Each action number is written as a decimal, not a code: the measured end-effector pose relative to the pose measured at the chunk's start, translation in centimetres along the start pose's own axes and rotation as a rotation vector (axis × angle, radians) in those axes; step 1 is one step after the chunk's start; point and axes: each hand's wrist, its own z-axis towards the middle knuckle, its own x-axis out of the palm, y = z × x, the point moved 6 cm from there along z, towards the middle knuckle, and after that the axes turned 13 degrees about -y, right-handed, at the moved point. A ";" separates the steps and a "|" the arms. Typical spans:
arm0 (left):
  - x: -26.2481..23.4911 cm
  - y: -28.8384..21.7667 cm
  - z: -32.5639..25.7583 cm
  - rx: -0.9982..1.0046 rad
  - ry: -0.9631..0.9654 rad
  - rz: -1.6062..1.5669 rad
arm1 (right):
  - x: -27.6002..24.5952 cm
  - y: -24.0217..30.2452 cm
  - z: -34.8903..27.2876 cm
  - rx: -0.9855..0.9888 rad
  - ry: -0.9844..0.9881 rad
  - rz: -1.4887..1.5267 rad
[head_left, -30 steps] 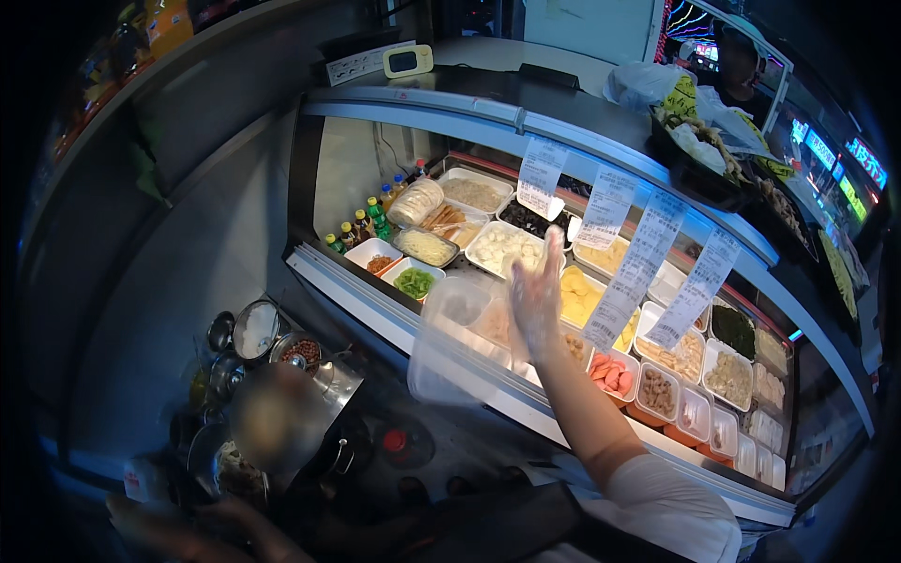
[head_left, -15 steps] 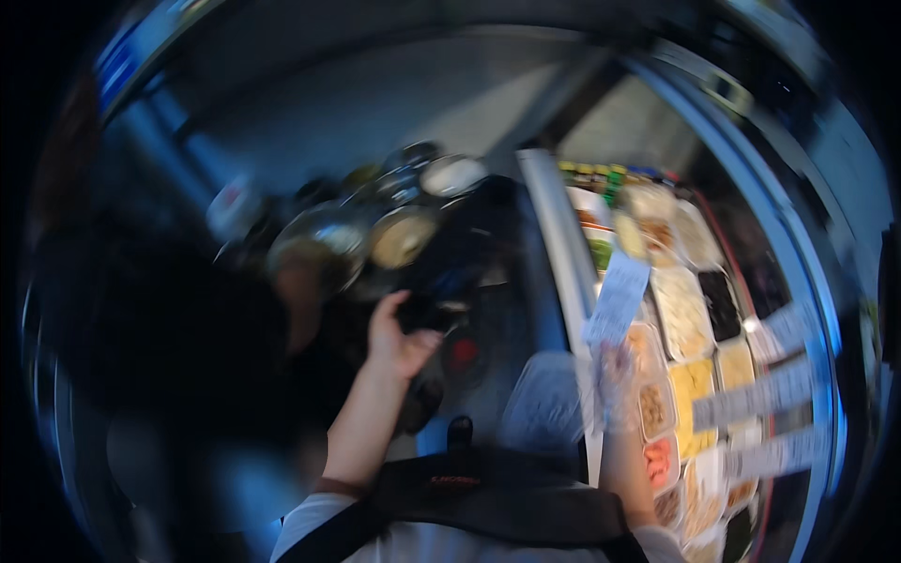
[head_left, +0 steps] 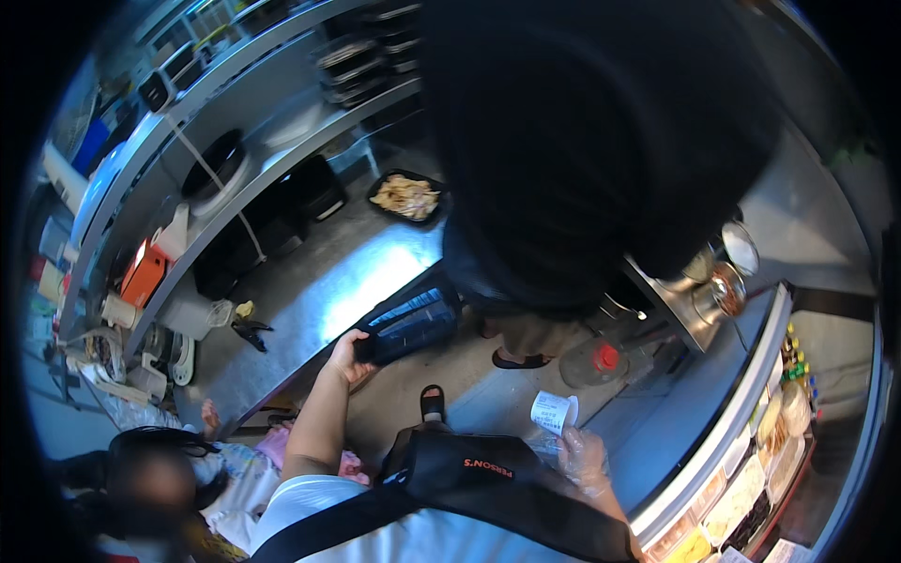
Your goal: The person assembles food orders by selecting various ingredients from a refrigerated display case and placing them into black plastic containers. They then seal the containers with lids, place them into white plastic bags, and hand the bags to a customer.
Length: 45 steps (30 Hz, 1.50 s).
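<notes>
Shifted clear of the food case, your right hand pinches a paper slip, while your left hand's fingers grip the dark container's near end, its long axis slanting rightward beside the surface.

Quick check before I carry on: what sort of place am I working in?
Probably a small takeaway kitchen or food stall: a display case holds assorted food, stacked black containers stand on a shelf, and the gloved right hand holds a printed paper slip.
</notes>
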 end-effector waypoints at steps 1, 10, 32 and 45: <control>-3.3 -1.3 3.0 0.149 0.102 -0.004 | 1.3 1.8 1.2 -0.065 0.002 0.022; -3.8 -8.3 9.2 0.287 -0.385 -0.222 | 16.4 12.7 15.0 0.146 -0.145 0.414; -24.4 -20.6 11.3 0.521 -0.655 -0.377 | 43.8 -1.9 40.2 1.115 -0.391 0.856; 10.3 -32.9 20.6 1.239 -0.452 0.997 | 43.5 -1.9 40.1 1.058 -0.597 1.098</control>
